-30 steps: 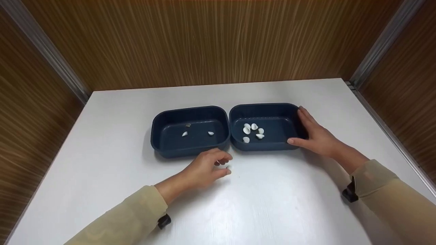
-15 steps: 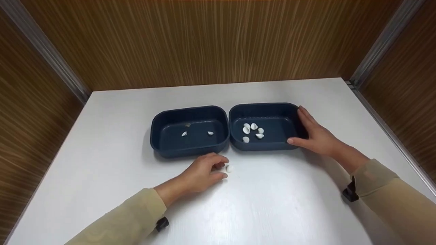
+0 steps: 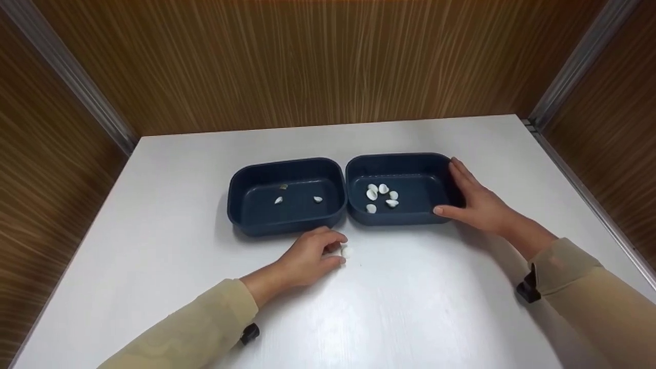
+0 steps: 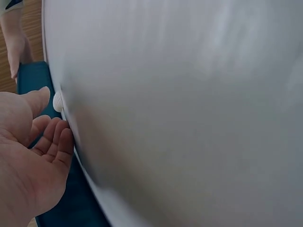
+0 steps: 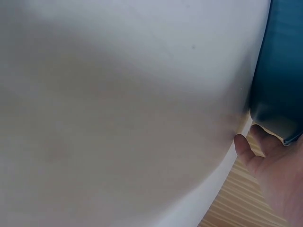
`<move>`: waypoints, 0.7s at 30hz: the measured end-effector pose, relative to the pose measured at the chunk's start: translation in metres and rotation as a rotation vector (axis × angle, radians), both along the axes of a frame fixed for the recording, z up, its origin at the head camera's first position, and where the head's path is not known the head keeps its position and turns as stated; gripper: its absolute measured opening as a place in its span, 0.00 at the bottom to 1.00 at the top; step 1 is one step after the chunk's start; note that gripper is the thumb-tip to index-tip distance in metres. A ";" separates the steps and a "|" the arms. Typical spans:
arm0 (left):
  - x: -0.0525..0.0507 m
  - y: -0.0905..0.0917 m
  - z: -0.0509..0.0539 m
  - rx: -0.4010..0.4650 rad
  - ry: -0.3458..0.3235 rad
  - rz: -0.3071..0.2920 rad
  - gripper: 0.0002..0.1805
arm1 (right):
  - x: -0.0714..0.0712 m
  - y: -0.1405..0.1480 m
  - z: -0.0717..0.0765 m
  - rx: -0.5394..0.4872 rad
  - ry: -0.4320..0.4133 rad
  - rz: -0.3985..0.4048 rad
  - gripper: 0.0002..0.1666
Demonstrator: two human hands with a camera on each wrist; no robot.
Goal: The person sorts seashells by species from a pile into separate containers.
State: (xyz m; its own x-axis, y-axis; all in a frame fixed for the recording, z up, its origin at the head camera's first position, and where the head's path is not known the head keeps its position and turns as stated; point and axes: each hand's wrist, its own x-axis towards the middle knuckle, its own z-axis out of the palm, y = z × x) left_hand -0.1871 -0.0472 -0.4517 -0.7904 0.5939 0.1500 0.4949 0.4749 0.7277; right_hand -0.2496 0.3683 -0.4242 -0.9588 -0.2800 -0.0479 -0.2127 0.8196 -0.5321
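On the white table, a small white seashell lies just before the left bin. My left hand is beside it, thumb and bent fingers spread apart at the shell's near side. In the left wrist view a gap shows between the thumb and the ribbed shell; contact by the other fingers cannot be made out. My right hand rests against the right end of the right blue bin, thumb at its front corner, fingers along its side. That bin holds several white shells.
The left blue bin stands against the right one, with two white shells and a small brownish piece inside. Wood-grain panels rise behind the table and on both sides.
The left hand first drew back a little to the left, uncovering the shell on the table, then moved slightly right to it again. The right hand stays at the bin.
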 end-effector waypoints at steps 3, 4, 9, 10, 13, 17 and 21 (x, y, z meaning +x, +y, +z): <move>-0.001 0.002 -0.001 -0.003 0.011 -0.003 0.17 | 0.000 0.001 0.001 0.006 0.006 0.005 0.68; -0.002 0.003 -0.002 -0.005 0.016 -0.004 0.17 | 0.000 0.001 0.001 0.006 0.009 0.009 0.67; -0.003 0.004 -0.003 -0.017 0.033 -0.007 0.15 | 0.001 0.000 0.002 -0.005 0.010 0.020 0.68; -0.003 0.004 -0.003 -0.020 0.036 -0.007 0.15 | 0.001 0.000 0.002 -0.007 0.011 0.022 0.68; -0.004 0.004 -0.004 -0.028 0.045 -0.010 0.14 | 0.002 0.000 0.002 -0.008 0.017 0.026 0.67; -0.005 0.005 -0.006 -0.027 0.059 -0.016 0.15 | 0.002 0.001 0.002 0.001 0.016 0.021 0.68; -0.007 0.006 -0.007 -0.019 0.064 -0.018 0.14 | 0.002 0.001 0.002 0.004 0.016 0.021 0.68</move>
